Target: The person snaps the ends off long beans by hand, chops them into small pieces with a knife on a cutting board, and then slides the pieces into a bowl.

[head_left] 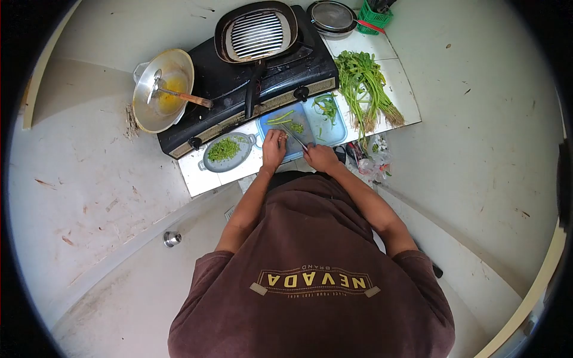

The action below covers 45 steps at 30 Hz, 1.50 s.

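My right hand (321, 157) is closed around the handle of a knife (298, 141), whose blade points up and left over a grey chopping board (292, 139). Beside the blade, my left hand (274, 150) rests on the board with its fingers curled in; what they pinch is too small to make out. Just beyond the fingertips lie cut green stalks (279, 119) and a small heap of chopped greens (296, 127). The board lies in a light blue tray (340, 128), with loose leaves (325, 106) in its right part.
Left of the tray, a grey oval dish (242, 156) holds chopped greens. Behind stands a black stove (209, 122) with a grill pan (256, 33) and a wok (143, 110) holding a ladle (185, 97). Rooted leafy greens (367, 86) lie right, above plastic bags (375, 164).
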Each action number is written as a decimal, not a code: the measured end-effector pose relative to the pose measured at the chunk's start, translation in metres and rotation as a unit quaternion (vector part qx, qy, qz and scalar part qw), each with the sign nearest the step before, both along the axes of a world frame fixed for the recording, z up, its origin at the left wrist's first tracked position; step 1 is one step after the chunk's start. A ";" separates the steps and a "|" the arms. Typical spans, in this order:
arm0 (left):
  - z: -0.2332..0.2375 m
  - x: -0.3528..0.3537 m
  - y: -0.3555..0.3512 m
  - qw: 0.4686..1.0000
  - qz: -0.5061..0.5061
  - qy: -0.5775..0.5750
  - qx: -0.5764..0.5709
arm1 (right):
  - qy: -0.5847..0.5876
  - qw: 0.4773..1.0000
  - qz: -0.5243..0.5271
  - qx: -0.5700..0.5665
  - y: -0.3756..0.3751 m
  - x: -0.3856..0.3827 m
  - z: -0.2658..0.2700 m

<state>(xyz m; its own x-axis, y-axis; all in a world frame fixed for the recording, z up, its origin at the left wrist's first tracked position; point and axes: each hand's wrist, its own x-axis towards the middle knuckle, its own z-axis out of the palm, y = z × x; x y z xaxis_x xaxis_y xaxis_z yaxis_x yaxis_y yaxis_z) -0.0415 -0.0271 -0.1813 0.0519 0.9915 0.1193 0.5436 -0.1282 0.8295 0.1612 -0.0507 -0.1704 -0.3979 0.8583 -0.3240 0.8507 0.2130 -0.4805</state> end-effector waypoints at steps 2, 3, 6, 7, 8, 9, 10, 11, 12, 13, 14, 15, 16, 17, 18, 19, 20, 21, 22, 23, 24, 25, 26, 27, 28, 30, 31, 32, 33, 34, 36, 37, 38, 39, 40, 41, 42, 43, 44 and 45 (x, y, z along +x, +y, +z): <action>-0.002 -0.001 0.001 1.000 -0.003 0.006 0.003 | 0.009 1.000 0.005 0.019 -0.001 0.002 -0.006; -0.003 -0.001 0.001 1.000 -0.005 0.009 0.004 | 0.014 1.000 0.002 0.014 -0.001 0.002 -0.004; -0.003 -0.001 0.001 1.000 -0.006 0.004 0.014 | 0.027 1.000 -0.005 0.008 -0.001 -0.001 -0.001; -0.002 0.000 0.001 1.000 -0.007 0.006 0.017 | 0.030 0.999 -0.006 0.009 -0.001 -0.002 -0.001; -0.001 0.000 0.001 1.000 -0.008 0.009 0.021 | 0.032 0.999 -0.006 0.011 -0.001 -0.003 -0.001; -0.002 0.000 0.001 1.000 -0.009 0.011 0.025 | 0.024 1.000 -0.003 -0.003 0.000 -0.004 0.002; -0.004 0.000 0.001 1.000 -0.007 0.009 0.024 | 0.017 1.000 0.001 -0.017 0.001 -0.005 0.004; -0.005 -0.001 0.001 1.000 -0.005 0.007 0.022 | 0.009 0.999 0.004 -0.031 0.002 -0.007 0.006; -0.006 0.000 0.002 1.000 -0.004 0.005 0.021 | 0.010 1.000 0.001 -0.028 0.004 -0.010 0.005; -0.007 0.000 0.002 1.000 -0.005 0.004 0.023 | 0.012 1.000 -0.003 -0.024 0.006 -0.013 0.003; -0.007 0.000 0.002 1.000 -0.005 0.003 0.026 | 0.013 1.000 -0.006 -0.020 0.008 -0.015 0.002; -0.007 0.000 0.002 1.000 -0.003 0.003 0.029 | 0.009 1.000 -0.007 -0.020 0.009 -0.014 0.002; -0.006 0.000 0.001 1.000 -0.001 0.002 0.025 | 0.006 1.000 -0.009 -0.020 0.008 -0.014 0.003; -0.006 0.000 0.000 1.000 0.000 0.002 0.021 | 0.004 1.000 -0.012 -0.020 0.007 -0.016 0.004; -0.006 0.000 0.001 1.000 0.001 0.002 0.017 | 0.007 1.000 -0.010 -0.009 0.005 -0.013 0.001; -0.006 0.000 0.002 1.000 0.001 0.004 0.018 | 0.011 1.000 -0.009 0.001 0.000 -0.009 -0.002; -0.007 0.000 0.001 1.000 0.002 0.007 0.017 | 0.015 1.000 -0.007 0.011 -0.005 -0.005 -0.005; -0.007 0.000 0.001 1.000 0.003 0.010 0.017 | 0.014 1.000 -0.006 0.004 -0.005 -0.004 -0.003; -0.006 0.000 0.000 1.000 0.002 0.006 0.013 | 0.013 1.000 -0.005 -0.003 -0.006 -0.003 -0.001; -0.006 -0.001 0.000 1.000 0.001 0.002 0.009 | 0.012 1.000 -0.004 -0.009 -0.006 -0.002 0.001; -0.007 -0.001 0.000 1.000 0.000 -0.003 0.005 | 0.006 1.000 -0.004 -0.017 -0.004 -0.004 0.002; -0.008 0.000 -0.001 1.000 0.002 -0.004 0.004 | 0.001 1.000 -0.005 -0.024 0.000 -0.009 0.002; -0.009 0.000 -0.001 1.000 0.004 -0.004 0.004 | -0.004 0.999 -0.005 -0.031 0.003 -0.012 0.002; -0.008 0.000 0.000 1.000 0.005 -0.004 0.004 | -0.001 1.000 -0.003 -0.023 0.005 -0.013 0.003; -0.006 0.000 0.001 1.000 0.001 0.000 0.007 | 0.003 1.000 0.000 -0.015 0.006 -0.013 0.004; -0.004 -0.002 -0.001 1.000 -0.007 0.010 0.013 | 0.008 1.000 0.002 -0.006 0.006 -0.015 0.004; -0.003 -0.003 -0.002 1.000 -0.012 0.010 0.019 | 0.008 1.000 0.000 -0.005 0.005 -0.014 0.003; -0.002 -0.004 -0.002 1.000 -0.016 0.009 0.025 | 0.007 1.000 0.000 -0.003 0.005 -0.012 0.003; -0.002 -0.005 -0.002 0.999 -0.020 0.008 0.031 | 0.005 1.000 -0.003 0.002 0.005 -0.011 0.001; -0.003 -0.005 -0.002 1.000 -0.016 0.001 0.023 | 0.004 1.000 -0.005 0.006 0.003 -0.010 -0.002; -0.003 -0.005 0.001 1.000 -0.008 -0.013 0.008 | 0.002 1.000 -0.004 0.008 0.001 -0.006 -0.004; -0.003 -0.006 0.001 1.000 -0.013 -0.005 0.012 | 0.001 1.000 -0.001 0.005 -0.001 -0.001 -0.004; -0.003 -0.007 0.002 1.000 -0.017 0.002 0.015 | 0.000 1.000 0.002 0.002 -0.001 0.002 -0.005; -0.002 -0.007 0.003 1.000 -0.022 0.009 0.017 | 0.001 1.000 0.004 0.001 -0.001 0.003 -0.005; -0.002 -0.007 0.002 1.000 -0.022 0.005 0.015 | 0.003 1.000 0.005 -0.001 -0.002 0.004 -0.006; -0.001 -0.007 0.002 1.000 -0.021 0.002 0.012 | 0.005 1.000 0.007 -0.002 -0.002 0.005 -0.007; 0.001 -0.007 0.003 1.000 -0.020 0.000 0.011 | 0.006 1.000 0.007 0.001 0.000 0.005 -0.005; 0.002 -0.007 0.003 1.000 -0.017 -0.001 0.010 | 0.007 1.000 0.008 0.004 0.001 0.004 -0.004; 0.004 -0.006 0.003 1.000 -0.014 -0.002 0.008 | 0.009 1.000 0.009 0.006 0.001 0.002 -0.002; 0.003 -0.006 0.002 1.000 -0.011 -0.003 0.006 | 0.013 1.000 0.010 0.006 0.001 0.001 -0.001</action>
<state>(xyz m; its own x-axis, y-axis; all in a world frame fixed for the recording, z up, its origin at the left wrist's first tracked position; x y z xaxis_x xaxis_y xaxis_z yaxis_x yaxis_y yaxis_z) -0.0473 -0.0249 -0.1782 0.0736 0.9887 0.1309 0.5351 -0.1499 0.8314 0.1626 -0.0498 -0.1714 -0.4235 0.8534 -0.3039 0.8337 0.2360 -0.4993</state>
